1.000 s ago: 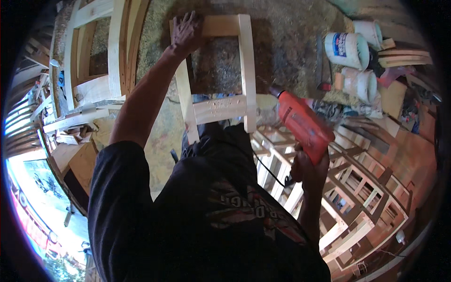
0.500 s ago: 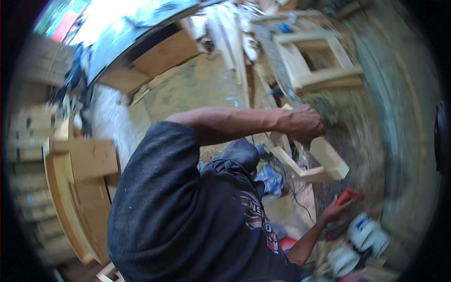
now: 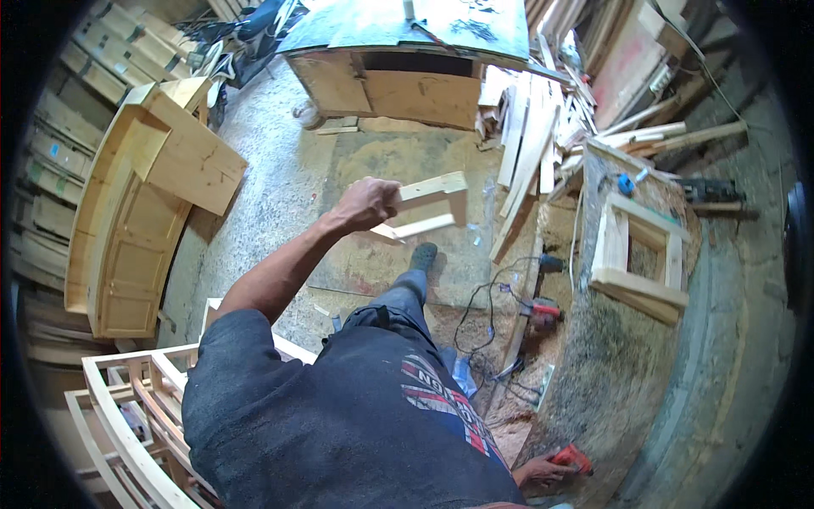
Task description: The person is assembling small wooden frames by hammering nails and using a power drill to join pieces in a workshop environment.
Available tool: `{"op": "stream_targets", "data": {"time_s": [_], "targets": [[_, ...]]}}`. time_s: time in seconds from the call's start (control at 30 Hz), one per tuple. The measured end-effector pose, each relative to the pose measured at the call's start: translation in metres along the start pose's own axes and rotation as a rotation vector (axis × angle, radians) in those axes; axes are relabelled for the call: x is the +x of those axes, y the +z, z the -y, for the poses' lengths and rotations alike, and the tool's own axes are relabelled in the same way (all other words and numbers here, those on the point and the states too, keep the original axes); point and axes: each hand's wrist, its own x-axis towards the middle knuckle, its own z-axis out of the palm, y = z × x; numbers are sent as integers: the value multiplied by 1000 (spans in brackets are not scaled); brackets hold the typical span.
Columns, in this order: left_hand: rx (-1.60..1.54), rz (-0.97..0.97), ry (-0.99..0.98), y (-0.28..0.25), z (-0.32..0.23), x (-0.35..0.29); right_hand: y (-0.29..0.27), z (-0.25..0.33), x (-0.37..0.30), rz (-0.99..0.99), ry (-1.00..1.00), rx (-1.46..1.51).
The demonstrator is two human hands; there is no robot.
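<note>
My left hand (image 3: 369, 204) is closed around one side of a small pale wooden frame (image 3: 431, 187). It carries the frame at arm's length over the floorboard ahead of me, and my fist hides part of the gripped side. At the lower right, my right hand (image 3: 543, 469) has its fingers around a red hand tool (image 3: 574, 459), whose exact kind I cannot make out. That tool is at the near end of the dusty workbench (image 3: 593, 373).
A second wooden frame (image 3: 642, 246) lies on the bench at right. Beside the bench are a red power tool (image 3: 543, 314) and tangled black cord (image 3: 465, 327). Cabinet pieces (image 3: 136, 246) and slatted frames (image 3: 136, 407) stand left. Ahead are a blue-topped table (image 3: 407, 34) and loose wood strips (image 3: 530, 136).
My view and body have turned left. The left hand has carried the small frame away from the bench to above the floor. The red tool stays in my right hand.
</note>
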Motion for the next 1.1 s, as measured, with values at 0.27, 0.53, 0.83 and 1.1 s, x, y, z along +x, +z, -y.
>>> {"op": "stream_targets", "data": {"time_s": [0.27, 0.53, 0.83, 1.1], "targets": [[218, -381, -45, -46, 159, 63, -74, 162, 5, -52, -405, 299], [586, -859, 267, -198, 360, 212, -139, 471, -118, 726, -594, 370], [579, -783, 248, -237, 535, 364, -255, 730, -115, 803, -549, 648], [525, -432, -465, -267, 722, 522, -237, 711, -145, 858, -308, 530]]}}
